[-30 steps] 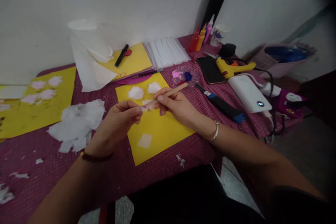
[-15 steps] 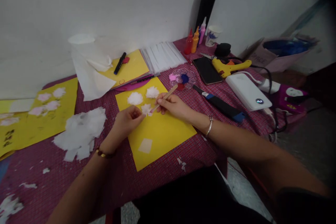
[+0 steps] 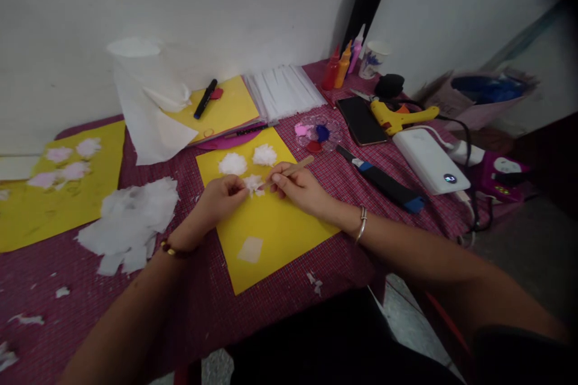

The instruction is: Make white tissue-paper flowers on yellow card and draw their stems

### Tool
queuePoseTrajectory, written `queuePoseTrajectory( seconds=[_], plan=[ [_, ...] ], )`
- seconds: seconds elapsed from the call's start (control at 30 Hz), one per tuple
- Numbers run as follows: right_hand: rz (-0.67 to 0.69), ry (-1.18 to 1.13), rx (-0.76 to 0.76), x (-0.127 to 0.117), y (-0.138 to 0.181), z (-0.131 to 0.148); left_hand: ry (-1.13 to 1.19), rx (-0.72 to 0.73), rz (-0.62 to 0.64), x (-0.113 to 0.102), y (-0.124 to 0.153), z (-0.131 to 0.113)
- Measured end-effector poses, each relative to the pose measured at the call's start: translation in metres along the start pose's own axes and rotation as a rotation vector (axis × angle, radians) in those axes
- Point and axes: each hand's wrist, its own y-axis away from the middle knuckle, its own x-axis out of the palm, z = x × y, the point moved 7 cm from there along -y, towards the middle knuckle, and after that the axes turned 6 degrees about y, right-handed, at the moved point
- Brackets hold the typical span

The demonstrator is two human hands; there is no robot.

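A yellow paper sheet (image 3: 280, 237) lies on the table under both hands. My right hand (image 3: 301, 187) is closed round a wooden craft stick (image 3: 304, 162), whose lower end meets a small white tissue-paper flower (image 3: 253, 182). From the other side my left hand (image 3: 220, 200) pinches that flower's left edge between thumb and fingertips; the exact grip is partly hidden. Just beyond it, two fluffy white paper flowers (image 3: 232, 163) sit on the sheet. Nearer me is a pale square of paper (image 3: 250, 249). Right of the sheet, a clear palette (image 3: 332, 132) holds pink, blue and red paint.
Torn white tissue pieces (image 3: 135, 216) are heaped on the left, beside a yellow sheet with pinkish flowers (image 3: 85, 192). Rightward lie a utility knife (image 3: 383, 180), phone (image 3: 361, 120), yellow glue gun (image 3: 401, 116) and white power bank (image 3: 428, 159). Paint bottles (image 3: 342, 66) stand behind.
The view has shifted slightly. My right hand has tilted the craft stick a little flatter, its end still at the same flower. My left hand stays at the flower's edge.
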Motion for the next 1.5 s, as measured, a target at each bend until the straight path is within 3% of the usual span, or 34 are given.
queuePoseTrajectory(
  seconds=[0.17,0.53,0.9,1.03,1.17,1.23,1.37,1.5],
  plan=[
    [0.052,0.082,-0.039,0.005,0.003,0.004,0.064,-0.086,-0.018,-0.003,-0.013,0.002],
    [0.053,0.393,-0.196,0.011,0.004,0.013,0.017,-0.076,-0.024,-0.002,-0.021,0.003],
    [0.174,0.641,-0.254,0.026,0.009,0.018,0.046,-0.066,-0.014,-0.001,-0.019,0.008],
    [0.053,0.455,-0.235,0.013,0.006,0.018,0.085,-0.090,-0.012,0.001,-0.017,0.010],
    [-0.107,0.062,-0.057,-0.006,0.002,0.007,0.130,-0.114,-0.029,0.001,-0.015,0.009],
    [-0.055,-0.024,-0.024,-0.002,0.001,0.003,0.131,-0.103,-0.031,0.001,-0.016,0.009],
    [0.077,0.045,-0.047,0.012,0.001,-0.001,0.206,-0.061,-0.057,-0.005,-0.012,0.012],
    [0.089,0.093,-0.061,0.015,-0.001,-0.005,0.124,-0.021,-0.035,-0.013,0.021,0.011]
  ],
)
